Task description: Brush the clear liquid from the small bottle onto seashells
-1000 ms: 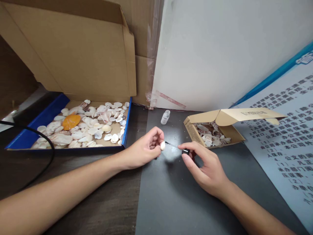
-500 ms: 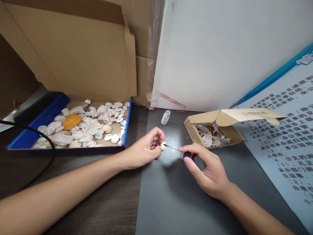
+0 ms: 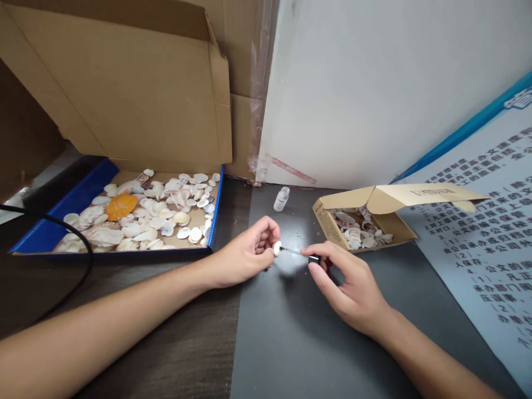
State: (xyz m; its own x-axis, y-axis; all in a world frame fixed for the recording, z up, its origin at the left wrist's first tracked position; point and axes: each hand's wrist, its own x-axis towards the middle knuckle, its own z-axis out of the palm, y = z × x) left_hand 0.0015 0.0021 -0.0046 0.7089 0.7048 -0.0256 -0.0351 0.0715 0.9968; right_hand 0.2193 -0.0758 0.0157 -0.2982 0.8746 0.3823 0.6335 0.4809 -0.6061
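Note:
Between the thumb and fingers of my left hand [image 3: 253, 249] is a small whitish shell [image 3: 277, 248], partly hidden by the fingertips. My right hand [image 3: 344, 282] pinches the black cap [image 3: 315, 259] of an applicator brush. Its thin stem [image 3: 293, 251] points left, and the dark tip is at the shell's right side, seemingly touching it. A small clear bottle [image 3: 281, 199] with a white label stands uncapped on the grey mat, beyond both hands.
A blue-edged cardboard box [image 3: 214, 221] at left holds many pale shells and one orange shell [image 3: 121, 206]. A smaller carton [image 3: 328, 221] with shells lies at right. Black cable [image 3: 89, 260] crosses the left side. A printed sheet [image 3: 477, 249] is at far right.
My right hand has shifted slightly left and up with the brush, and the stem has turned a little. My left hand and the shell have barely moved.

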